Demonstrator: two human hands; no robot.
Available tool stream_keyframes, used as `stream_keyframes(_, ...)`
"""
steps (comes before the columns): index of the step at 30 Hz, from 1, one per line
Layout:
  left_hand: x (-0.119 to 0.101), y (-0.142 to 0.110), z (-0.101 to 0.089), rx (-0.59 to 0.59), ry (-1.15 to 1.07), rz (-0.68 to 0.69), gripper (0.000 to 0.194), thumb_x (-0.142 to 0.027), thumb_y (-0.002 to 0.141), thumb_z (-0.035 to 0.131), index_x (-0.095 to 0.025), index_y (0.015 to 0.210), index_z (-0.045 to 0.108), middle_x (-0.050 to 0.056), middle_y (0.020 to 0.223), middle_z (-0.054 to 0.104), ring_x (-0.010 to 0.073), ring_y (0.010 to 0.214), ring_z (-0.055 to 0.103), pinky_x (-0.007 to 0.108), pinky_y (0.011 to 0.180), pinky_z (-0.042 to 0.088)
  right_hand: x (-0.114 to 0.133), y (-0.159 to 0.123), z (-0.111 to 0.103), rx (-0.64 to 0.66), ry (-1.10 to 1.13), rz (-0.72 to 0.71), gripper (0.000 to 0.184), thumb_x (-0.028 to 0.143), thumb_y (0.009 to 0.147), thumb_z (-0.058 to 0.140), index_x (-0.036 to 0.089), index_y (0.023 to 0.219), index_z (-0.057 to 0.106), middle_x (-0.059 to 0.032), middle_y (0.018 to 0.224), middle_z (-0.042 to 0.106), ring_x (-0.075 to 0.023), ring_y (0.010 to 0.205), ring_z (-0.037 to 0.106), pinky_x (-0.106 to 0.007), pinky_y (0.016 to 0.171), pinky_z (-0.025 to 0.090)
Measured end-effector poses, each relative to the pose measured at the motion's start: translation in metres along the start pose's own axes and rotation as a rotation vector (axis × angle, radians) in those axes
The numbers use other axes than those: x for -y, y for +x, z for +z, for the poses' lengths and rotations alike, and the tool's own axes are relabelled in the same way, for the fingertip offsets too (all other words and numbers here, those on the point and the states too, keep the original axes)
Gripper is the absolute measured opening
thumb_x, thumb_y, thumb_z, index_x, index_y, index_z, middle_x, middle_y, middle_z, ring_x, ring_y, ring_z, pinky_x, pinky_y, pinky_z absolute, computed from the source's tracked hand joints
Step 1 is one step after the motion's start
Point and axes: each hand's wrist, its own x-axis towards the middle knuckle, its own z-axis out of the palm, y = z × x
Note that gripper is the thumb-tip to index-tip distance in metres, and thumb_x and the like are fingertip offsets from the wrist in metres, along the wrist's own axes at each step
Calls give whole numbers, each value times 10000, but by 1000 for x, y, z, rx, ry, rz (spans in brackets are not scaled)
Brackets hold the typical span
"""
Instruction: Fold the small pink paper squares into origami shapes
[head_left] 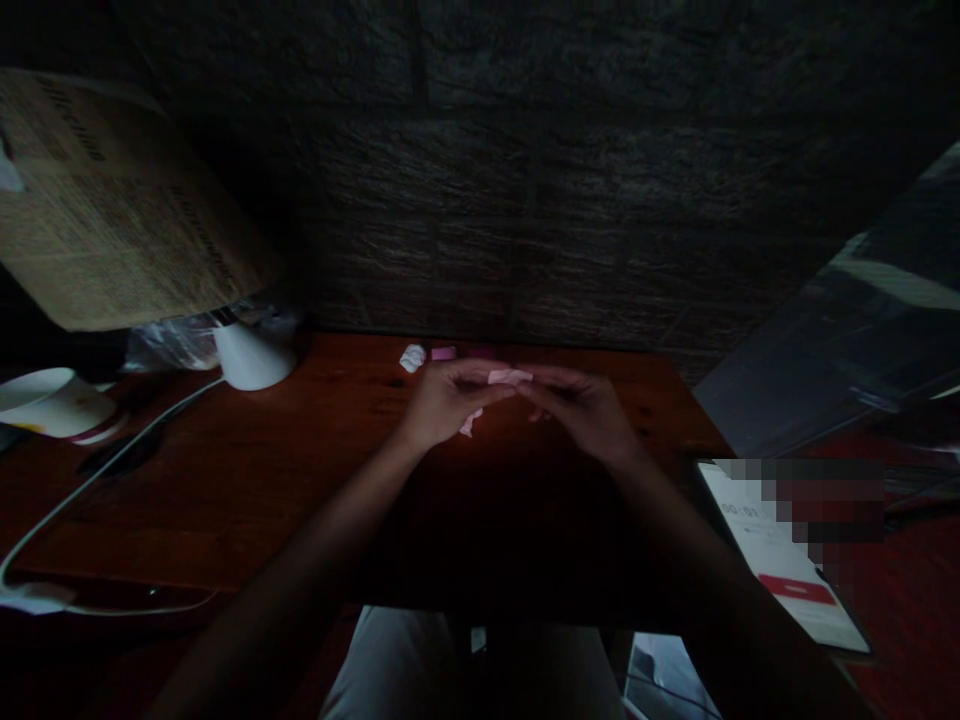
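Observation:
Above the table's far part, my left hand (442, 402) and my right hand (589, 405) meet fingertip to fingertip. Between them they pinch a small pale pink piece of paper (510, 377), thumbs below and fingers above. Below my left hand's fingers shows another crumpled pink scrap (471, 424); I cannot tell whether it lies on the wood or hangs from the hand. Behind my left hand are a crumpled white wad (412, 357), a small pink block-like piece (443, 353) and a dark magenta piece (481, 352), partly covered by my fingers.
A lamp with a newsprint shade (127, 210) and white base (253, 358) stands left on the wooden table (300, 480). Its white cable (112, 465) crosses the tabletop. A paper cup (56, 402) is far left. A tablet-like screen (780, 560) lies right; a stone-textured wall (480, 200) rises behind.

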Motion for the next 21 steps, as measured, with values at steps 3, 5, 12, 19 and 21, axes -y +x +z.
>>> stream_keyframes(3, -2, -1, 1, 10, -21, 14, 358, -379, 729, 872, -150, 995, 799, 44, 764, 772, 78, 441, 530, 202, 397, 434, -1, 0, 2, -53, -49, -11, 282, 431, 790, 828, 268, 1020, 827, -21, 968, 829, -122, 593, 668, -273, 560, 587)
stream_keyframes(5, -2, -1, 1, 4, -8, 21, 354, -397, 727, 875, -157, 979, 811, 30, 695, 753, 90, 444, 550, 203, 403, 440, -3, -1, 3, -85, -84, -18, 289, 463, 792, 822, 257, 995, 829, -23, 930, 827, -119, 560, 653, -275, 552, 580)
stream_keyframes(12, -2, -1, 1, 3, 57, 89, 359, -469, 759, 849, -141, 903, 824, 101, 843, 810, 152, 632, 702, 229, 537, 538, -4, -2, 5, -129, -172, -38, 351, 538, 844, 752, 207, 938, 821, -33, 821, 792, -125, 538, 645, -273, 553, 546)
stream_keyframes(19, -3, 0, 2, 6, 28, 97, 329, -454, 784, 834, -149, 904, 801, 75, 818, 797, 158, 689, 725, 222, 570, 554, -1, -1, 6, -110, -103, -36, 348, 553, 811, 775, 225, 922, 809, -29, 844, 786, -136, 616, 661, -261, 542, 548)
stream_keyframes(21, -2, 1, 1, -13, 37, 52, 336, -462, 811, 806, -147, 928, 795, 61, 764, 776, 145, 633, 705, 211, 525, 533, -2, -1, 7, -97, -56, -21, 344, 519, 770, 822, 241, 972, 805, -27, 908, 800, -137, 643, 669, -262, 547, 556)
